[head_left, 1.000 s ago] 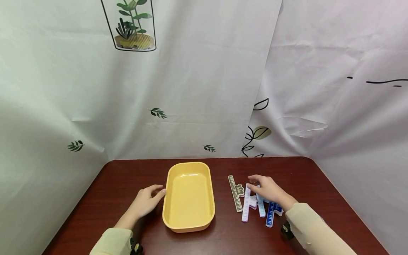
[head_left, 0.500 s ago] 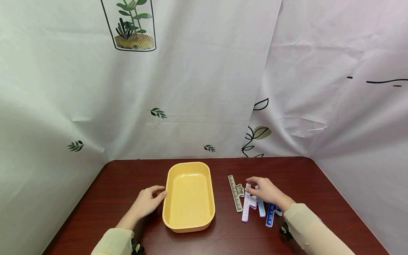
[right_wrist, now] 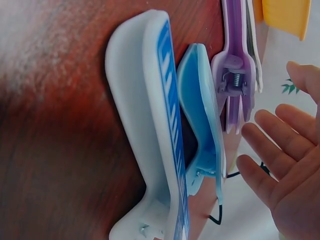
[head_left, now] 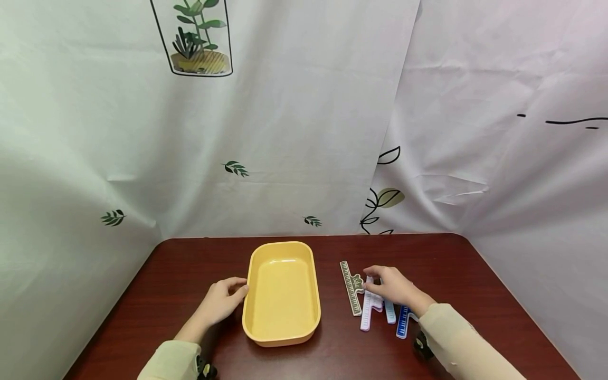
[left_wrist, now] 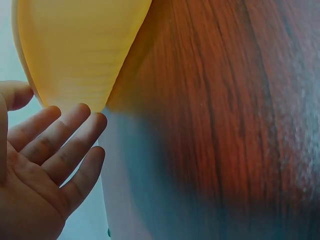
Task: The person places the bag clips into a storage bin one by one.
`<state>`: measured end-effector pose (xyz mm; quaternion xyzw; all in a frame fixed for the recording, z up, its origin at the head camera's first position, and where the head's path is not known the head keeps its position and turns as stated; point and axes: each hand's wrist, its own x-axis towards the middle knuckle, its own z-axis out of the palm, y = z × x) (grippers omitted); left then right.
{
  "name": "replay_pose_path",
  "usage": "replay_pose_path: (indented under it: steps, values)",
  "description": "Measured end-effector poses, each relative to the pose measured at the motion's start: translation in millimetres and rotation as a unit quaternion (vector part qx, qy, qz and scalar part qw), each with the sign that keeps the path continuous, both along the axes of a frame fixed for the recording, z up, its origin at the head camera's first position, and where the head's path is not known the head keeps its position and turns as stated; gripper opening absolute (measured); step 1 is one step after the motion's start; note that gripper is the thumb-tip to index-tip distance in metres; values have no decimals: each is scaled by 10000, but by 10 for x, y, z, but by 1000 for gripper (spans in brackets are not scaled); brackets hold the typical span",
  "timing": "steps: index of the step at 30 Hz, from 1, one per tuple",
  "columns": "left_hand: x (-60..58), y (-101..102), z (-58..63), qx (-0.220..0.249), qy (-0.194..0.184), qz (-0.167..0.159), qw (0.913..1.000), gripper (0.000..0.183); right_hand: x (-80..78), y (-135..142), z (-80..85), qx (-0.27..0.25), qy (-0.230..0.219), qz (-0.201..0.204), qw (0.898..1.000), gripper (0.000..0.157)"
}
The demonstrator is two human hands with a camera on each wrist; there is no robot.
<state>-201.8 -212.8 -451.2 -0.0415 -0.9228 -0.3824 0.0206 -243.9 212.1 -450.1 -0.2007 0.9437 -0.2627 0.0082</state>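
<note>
Four-sided and yellow, a deep plastic tray sits left of the table's middle. My left hand is at its left wall, fingertips against the side, fingers loosely bent in the left wrist view. Several ruler-marked plastic clips lie to the tray's right: a grey-brown clip, a purple clip, a light blue clip and a dark blue clip. Above the purple and light blue ones hovers my right hand, partly hiding them. In the right wrist view its fingers are spread and hold nothing.
The dark red wooden table carries everything. A white printed cloth hangs behind and along both sides. Dark straps with cameras sit at both wrists, below the cuffs.
My right hand has shifted slightly left and toward me, now over the purple clip, covering more of the clips. The left hand stays at the tray nearly unmoved.
</note>
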Motion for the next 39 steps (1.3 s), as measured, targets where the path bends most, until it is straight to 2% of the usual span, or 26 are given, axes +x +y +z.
replay_pose_path:
  steps: [10, 16, 28, 39]
  values:
    - [10, 25, 12, 320, -166, 22, 9993, 30, -23, -31, -53, 67, 148, 21, 9999, 46]
    - [11, 27, 0, 304, -148, 22, 9994, 30, -27, -66, -67, 132, 15, -116, 9998, 48]
    - [29, 29, 6, 402, -268, 35, 9988, 33, -25, -171, -72, 578, 53, -300, 9979, 49]
    - [25, 26, -11, 372, -244, 81, 9990, 33, -34, -246, -77, 877, 229, -467, 9948, 37]
